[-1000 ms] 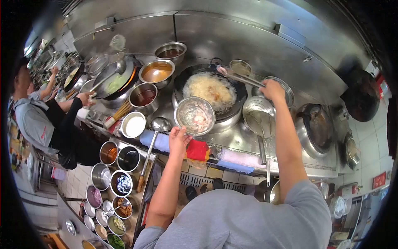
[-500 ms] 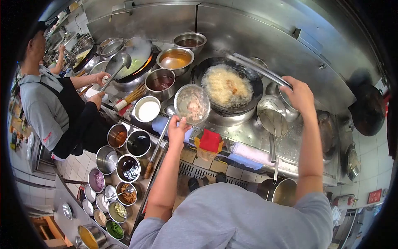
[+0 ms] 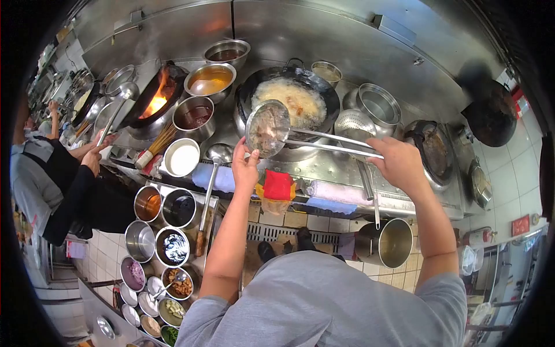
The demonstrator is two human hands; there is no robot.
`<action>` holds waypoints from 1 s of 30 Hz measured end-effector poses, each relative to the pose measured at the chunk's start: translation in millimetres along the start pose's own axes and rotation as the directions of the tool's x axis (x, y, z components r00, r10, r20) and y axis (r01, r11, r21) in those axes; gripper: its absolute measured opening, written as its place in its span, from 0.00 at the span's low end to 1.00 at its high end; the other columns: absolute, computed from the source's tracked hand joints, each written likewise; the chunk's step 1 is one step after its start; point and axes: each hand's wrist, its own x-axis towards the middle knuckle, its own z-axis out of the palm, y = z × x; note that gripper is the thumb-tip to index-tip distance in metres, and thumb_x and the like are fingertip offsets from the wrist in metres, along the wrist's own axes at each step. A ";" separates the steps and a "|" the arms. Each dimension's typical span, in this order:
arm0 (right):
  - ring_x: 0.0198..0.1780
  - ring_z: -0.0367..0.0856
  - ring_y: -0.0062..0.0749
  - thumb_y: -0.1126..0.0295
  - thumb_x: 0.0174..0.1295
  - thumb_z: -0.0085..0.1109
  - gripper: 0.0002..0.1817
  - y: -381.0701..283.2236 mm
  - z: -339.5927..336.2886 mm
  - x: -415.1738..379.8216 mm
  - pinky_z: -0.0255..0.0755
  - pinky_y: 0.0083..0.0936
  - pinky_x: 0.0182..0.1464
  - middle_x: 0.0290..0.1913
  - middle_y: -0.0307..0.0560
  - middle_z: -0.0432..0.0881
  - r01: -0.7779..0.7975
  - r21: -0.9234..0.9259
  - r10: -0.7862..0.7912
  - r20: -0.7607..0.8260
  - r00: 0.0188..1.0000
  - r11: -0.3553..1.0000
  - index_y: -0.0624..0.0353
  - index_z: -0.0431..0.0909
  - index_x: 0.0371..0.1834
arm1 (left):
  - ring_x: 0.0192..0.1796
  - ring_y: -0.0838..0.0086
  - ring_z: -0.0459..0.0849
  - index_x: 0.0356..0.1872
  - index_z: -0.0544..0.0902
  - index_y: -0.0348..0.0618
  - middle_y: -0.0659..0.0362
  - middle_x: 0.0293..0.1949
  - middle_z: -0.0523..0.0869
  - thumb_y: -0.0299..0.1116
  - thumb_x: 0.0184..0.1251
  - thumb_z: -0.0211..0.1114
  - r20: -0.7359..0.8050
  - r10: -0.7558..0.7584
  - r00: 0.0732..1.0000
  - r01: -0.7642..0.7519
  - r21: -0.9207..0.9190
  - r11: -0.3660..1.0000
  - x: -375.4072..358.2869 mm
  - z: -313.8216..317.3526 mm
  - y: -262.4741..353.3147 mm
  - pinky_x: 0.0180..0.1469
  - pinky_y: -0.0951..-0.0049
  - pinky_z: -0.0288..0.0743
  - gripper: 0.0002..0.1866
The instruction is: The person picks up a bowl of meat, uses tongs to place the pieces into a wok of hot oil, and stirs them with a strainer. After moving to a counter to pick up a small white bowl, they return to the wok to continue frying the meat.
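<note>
My left hand (image 3: pixel 245 165) grips the rim of a small round bowl (image 3: pixel 267 128), with fingers and thumb closed on its near left edge. The bowl is tilted up on its side by the near left edge of a black wok (image 3: pixel 250 87), and pale, raw-looking pieces show inside. In my right hand (image 3: pixel 399 162) are long metal tongs (image 3: pixel 332 141), reaching left so that their tips are at the bowl's right side. Pale foam bubbles in the wok's oil (image 3: pixel 289 101), with a few browned bits. The bowl covers part of the wok's near side.
A strainer (image 3: pixel 354 122) and a steel pot (image 3: pixel 378 104) stand right of the wok. Left are sauce bowls (image 3: pixel 209 80), a ladle (image 3: pixel 219 153) and a flaming wok (image 3: pixel 156 101) before a co-worker (image 3: pixel 46 185). Ingredient pots (image 3: pixel 172 246) line the lower left.
My right hand has brought the tongs down and left to the bowl, which is now tilted up more steeply. The camera view has shifted right. Flames now show in the co-worker's wok.
</note>
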 end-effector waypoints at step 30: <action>0.21 0.58 0.13 0.49 0.67 0.44 0.25 90.5 219.8 67.9 0.54 0.13 0.21 0.25 0.32 0.64 -0.307 0.807 -0.058 0.322 0.945 -0.504 0.52 0.70 0.59 | 0.38 0.72 0.81 0.46 0.74 0.48 0.62 0.40 0.80 0.29 0.58 0.54 -0.886 -0.453 0.098 0.062 -0.448 0.892 -445.8 -66.5 35.4 0.37 0.73 0.75 0.14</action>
